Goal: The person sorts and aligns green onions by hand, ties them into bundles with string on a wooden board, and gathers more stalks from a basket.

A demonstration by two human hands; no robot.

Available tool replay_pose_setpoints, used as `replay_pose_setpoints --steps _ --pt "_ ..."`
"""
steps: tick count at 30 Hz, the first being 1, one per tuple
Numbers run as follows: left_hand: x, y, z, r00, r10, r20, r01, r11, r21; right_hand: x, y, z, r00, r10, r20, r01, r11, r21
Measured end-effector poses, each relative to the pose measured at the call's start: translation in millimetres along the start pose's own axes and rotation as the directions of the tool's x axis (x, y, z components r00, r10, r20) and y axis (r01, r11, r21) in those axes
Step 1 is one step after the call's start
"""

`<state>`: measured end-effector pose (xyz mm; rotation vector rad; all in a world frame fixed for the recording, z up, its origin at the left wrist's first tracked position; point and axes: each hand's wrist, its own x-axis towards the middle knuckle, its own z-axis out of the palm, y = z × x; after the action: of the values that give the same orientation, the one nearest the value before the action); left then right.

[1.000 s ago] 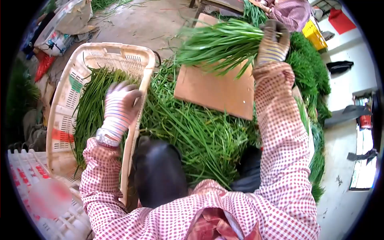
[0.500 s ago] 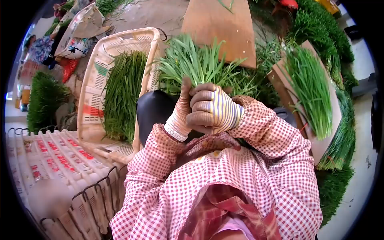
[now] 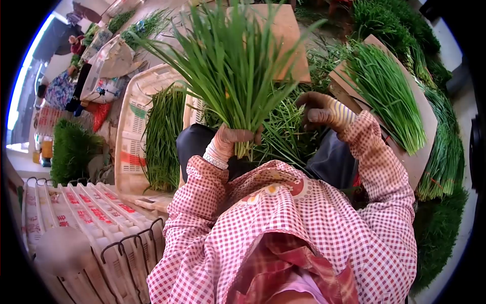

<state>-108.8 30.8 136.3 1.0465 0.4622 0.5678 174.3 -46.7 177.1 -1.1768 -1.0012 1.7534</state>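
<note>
Gloved in stripes, my left hand [image 3: 233, 138] is wrapped round the lower stems of a bunch of green leafy stalks [image 3: 228, 71], which stands upright and fans out above it. To the right, my right hand [image 3: 324, 110] is off the bunch, fingers apart and curved, with nothing in it. Loose green stalks [image 3: 286, 129] lie below and between the hands, over my knees' gap. More long stalks [image 3: 164, 137] lie in the pale plastic basket [image 3: 132, 109] at my left.
Behind the bunch lies a brown board [image 3: 296, 45]. At the right, a stalk pile [image 3: 390, 96] rests on another board [image 3: 428, 124], with more bundles beyond. White crates [image 3: 81, 202] stand at lower left. Another person [image 3: 61, 91] is at the far left.
My hands, together at the bunch half a second ago, are now apart. The bunch has risen in my left hand, while my right hand has moved off to the right and opened.
</note>
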Motion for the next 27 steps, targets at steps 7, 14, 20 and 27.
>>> replay_pose_setpoints --steps 7,14,20,27 --pt "14.1 0.4 16.6 0.988 -0.134 0.084 0.097 0.934 0.344 68.9 48.4 -8.3 0.944 -0.327 0.04 0.277 0.721 -0.635" --pt "37.7 9.3 4.1 0.856 -0.488 -0.17 0.485 0.872 -0.062 76.2 20.6 20.2 0.703 -0.691 -0.165 0.71 0.696 0.107" --pt "41.1 33.5 28.2 0.943 -0.074 -0.326 0.308 -0.188 0.933 109.9 6.0 -16.5 0.71 -0.678 -0.192 0.699 0.644 0.31" --pt "111.3 12.8 -5.6 0.964 0.255 -0.081 0.09 -0.022 0.996 83.3 -114.2 -9.1 0.677 -0.663 -0.319 0.673 0.734 -0.094"
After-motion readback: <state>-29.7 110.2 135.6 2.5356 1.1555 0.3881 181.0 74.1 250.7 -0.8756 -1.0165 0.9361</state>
